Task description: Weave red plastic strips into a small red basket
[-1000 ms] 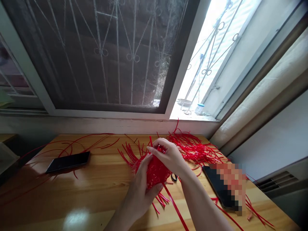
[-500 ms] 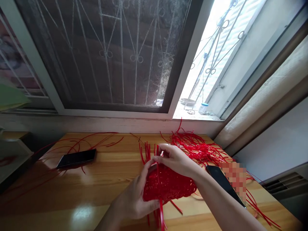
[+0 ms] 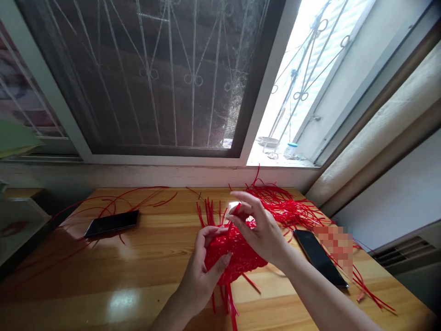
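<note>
A red woven piece [image 3: 237, 257] with loose strand ends sticking out above and below is held over the wooden table. My left hand [image 3: 206, 266] grips its left side, thumb across the front and fingers behind the upper edge. Above its upper right part, my right hand [image 3: 258, 230] pinches a red strand [image 3: 237, 209] between thumb and index finger, the other fingers raised. The back of the woven piece is hidden.
A heap of red strands [image 3: 285, 204] lies at the table's back right, beside a black phone [image 3: 320, 257]. Another dark phone [image 3: 112, 224] rests on strands at the left of the wooden table [image 3: 155, 257]. Behind stands a window with a grey frame [image 3: 165, 159].
My right hand has turned and lifted its outer fingers, still at the upper edge. My left thumb has moved up onto the front of the woven piece. The view has shifted slightly.
</note>
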Tool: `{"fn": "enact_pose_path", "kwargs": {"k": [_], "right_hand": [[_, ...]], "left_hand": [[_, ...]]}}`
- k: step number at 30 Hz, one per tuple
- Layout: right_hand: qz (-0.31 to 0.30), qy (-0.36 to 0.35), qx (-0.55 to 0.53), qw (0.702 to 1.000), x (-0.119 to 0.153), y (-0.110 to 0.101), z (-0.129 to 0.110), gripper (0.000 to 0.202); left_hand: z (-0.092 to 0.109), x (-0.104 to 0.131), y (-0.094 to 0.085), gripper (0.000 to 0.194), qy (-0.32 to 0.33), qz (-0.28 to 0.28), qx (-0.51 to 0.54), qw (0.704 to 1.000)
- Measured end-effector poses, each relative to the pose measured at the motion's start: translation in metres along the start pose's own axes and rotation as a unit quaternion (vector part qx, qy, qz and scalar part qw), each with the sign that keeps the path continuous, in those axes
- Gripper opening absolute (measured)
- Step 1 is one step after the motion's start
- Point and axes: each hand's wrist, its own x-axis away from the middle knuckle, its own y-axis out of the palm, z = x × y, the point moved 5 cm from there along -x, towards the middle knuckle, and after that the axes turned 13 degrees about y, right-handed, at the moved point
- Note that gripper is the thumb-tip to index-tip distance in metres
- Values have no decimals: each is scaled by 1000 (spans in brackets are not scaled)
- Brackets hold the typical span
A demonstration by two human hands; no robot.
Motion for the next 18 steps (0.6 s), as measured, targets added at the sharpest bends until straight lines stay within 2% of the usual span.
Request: {"fn": "enact_pose_path", "kwargs": {"k": [3,5,7,11,12,14,18], "right_hand": [[-53,-143,80,985,9,-4,-13,33],[-81,-170,153,970,11,-4,-13,39],[-46,-175,208,961,11,-7,-10,38],[112,-188,255,942,15,-13,-8,22],[140,-188,249,940,17,-15,-8,23],[152,-193,199,949,21,-16,-11,31],[92,-157,4,983,29,-18,-16,38]], "left_hand": [[0,-2,-2,40,-7,9,6,1000],[2,-3,-3,40,0,13,-6,1000],[3,-5,-3,41,8,10,-15,1000],[4,-5,-2,45,17,4,-21,1000],[3,-5,-2,46,18,3,-20,1000],[2,-5,-1,47,21,2,-20,1000],[0,-4,-2,45,42,11,-27,999]]}}
